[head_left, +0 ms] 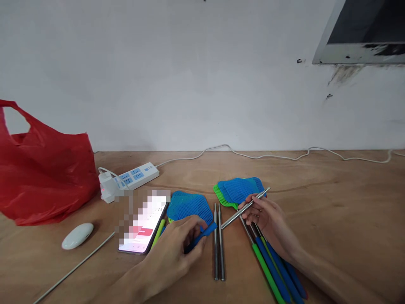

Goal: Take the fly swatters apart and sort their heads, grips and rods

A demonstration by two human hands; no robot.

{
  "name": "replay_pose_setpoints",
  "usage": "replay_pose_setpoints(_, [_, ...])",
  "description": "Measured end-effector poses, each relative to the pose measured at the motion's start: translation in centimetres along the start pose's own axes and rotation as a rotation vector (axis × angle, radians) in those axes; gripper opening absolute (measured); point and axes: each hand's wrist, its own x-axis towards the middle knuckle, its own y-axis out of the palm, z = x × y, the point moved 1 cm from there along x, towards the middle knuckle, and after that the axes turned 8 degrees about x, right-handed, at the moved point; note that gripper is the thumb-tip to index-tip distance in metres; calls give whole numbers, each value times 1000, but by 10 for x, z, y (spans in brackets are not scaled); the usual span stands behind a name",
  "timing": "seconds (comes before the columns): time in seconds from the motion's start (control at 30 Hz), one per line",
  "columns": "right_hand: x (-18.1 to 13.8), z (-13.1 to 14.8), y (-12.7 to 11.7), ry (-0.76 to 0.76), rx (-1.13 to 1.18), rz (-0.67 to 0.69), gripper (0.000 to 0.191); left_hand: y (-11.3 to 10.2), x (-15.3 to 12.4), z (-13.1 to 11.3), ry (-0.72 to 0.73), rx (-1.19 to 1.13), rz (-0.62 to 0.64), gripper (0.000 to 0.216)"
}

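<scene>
My left hand (177, 242) is closed around a blue plastic handle (207, 231), whose end points right. Between thumb and fingers, my right hand (262, 215) grips a silver metal rod (237, 216), slanted with its thinner tip up to the right. Two more metal rods (216, 249) lie side by side on the table between my hands. Beyond my left hand is a pile of blue mesh fly swatter heads (188, 204). Past my right hand, more blue and green swatter heads (242, 190) are stacked, with green and blue handles (268, 270) running toward me under my right forearm.
A lit phone (144, 223) lies left of my left hand, beside a yellow-green handle (158, 234). Farther left are a white oval object (77, 235), a power strip (139, 176) with a plugged-in charger, and a red plastic bag (47, 169). A white cable (259, 157) runs along the wall.
</scene>
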Motion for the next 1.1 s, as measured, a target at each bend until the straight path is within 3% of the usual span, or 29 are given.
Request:
replay_pose_setpoints(0.43, [-4,-1,-2,32,-13,76,30,17,-4,13,69,-48,45,16])
replay_pose_setpoints(0.6, [-10,-5,3,88,-71,172,28,20,-6,11,61,-121,45,14])
replay_pose_setpoints(0.77, [-18,-11,4,13,-252,265,25,22,-7,13,32,-225,38,13])
replay_pose_setpoints(0.9, [-22,-13,1,55,-307,346,25,25,-6,14,29,-285,43,14])
replay_pose_setpoints(1.0, [-22,-11,2,74,-290,341,29,22,-6,10,34,-297,23,16])
replay_pose_setpoints(1.1, [-19,-7,1,33,-245,230,34,14,-4,8,51,-250,-19,19])
